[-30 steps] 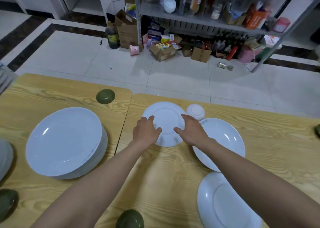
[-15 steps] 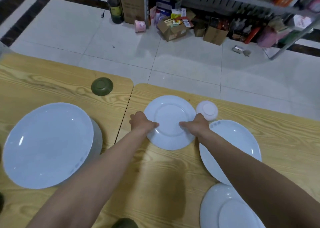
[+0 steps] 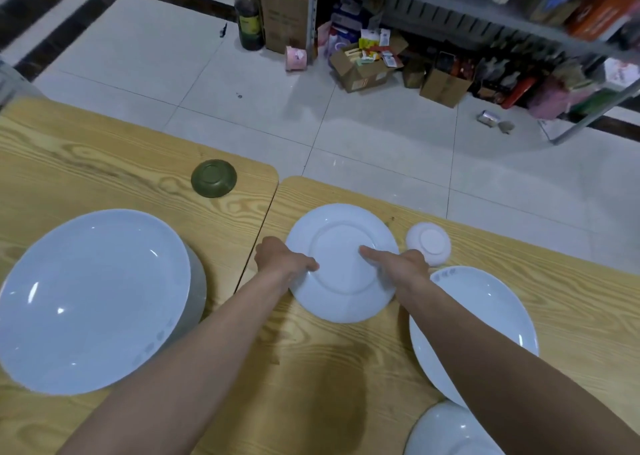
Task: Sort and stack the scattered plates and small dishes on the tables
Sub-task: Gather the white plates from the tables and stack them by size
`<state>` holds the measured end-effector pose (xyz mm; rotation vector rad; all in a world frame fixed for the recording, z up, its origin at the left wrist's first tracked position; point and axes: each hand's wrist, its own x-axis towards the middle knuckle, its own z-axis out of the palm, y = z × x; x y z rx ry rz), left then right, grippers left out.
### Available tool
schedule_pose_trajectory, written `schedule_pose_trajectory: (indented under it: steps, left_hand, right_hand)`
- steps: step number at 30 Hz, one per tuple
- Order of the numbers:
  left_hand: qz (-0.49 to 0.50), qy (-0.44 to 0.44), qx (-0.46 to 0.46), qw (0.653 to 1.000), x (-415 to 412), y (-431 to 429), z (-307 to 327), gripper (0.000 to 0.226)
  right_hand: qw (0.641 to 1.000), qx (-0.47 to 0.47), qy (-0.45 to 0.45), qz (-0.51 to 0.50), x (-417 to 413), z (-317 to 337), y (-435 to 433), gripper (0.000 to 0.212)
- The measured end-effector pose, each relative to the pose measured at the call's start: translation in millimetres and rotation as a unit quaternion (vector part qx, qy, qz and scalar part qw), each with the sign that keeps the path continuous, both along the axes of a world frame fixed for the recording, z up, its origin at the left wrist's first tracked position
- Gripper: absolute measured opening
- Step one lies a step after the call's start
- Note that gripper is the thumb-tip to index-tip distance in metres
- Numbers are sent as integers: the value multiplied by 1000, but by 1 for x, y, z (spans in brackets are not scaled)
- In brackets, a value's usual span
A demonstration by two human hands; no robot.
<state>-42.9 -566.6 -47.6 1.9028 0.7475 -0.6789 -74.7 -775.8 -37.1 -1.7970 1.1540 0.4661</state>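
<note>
- Our left hand (image 3: 281,260) grips the plate (image 3: 341,226) at its left rim, thumb on top and fingers (image 3: 266,248) curled over the edge.
- Our right hand (image 3: 407,267) holds the right rim with the thumb stretched flat toward the centre. Its other fingers are hidden below the rim.
- We cannot tell whether the plate rests on the worktop (image 3: 346,368) or sits just off it.
- The plate lies over that worktop's far left corner, just right of the seam with the left worktop (image 3: 86,163).
- Our right forearm covers part of the right plate (image 3: 485,309).
- The picture's bottom edge cuts off a near plate (image 3: 446,434).
- The stack (image 3: 93,298) shows one rim under its top plate, and we cannot count deeper.
- We count two worktops and four white plates in plain view.
- We count two small dishes, both upside down: a white dish (image 3: 428,243) and a green dish (image 3: 213,178).
- The white dish sits just beside the plate's right rim.
- The green dish is well apart, near the left worktop's far edge.
- Bare wood lies open between our forearms.
</note>
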Motion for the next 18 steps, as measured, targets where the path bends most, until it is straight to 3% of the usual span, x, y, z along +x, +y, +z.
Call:
schedule_pose_trajectory:
  steps: [5,11,16,18]
  left_hand:
    - [-5,-18,14,1000,-4,10,5,64]
    - [8,-102,11,995,-13,20,29,52]
    - [24,-180,9,983,-17,20,62,70]
    - [29,-218,1,976,-20,18,78,63]
  right_hand:
    - [993,92,-33,-62,-2,3,2,79]
    - [989,88,-95,-74,-15,15,10,52]
    - [975,60,-184,-107,-22,54,23,59]
    - [967,66,-216,-119,-27,72,26,63]
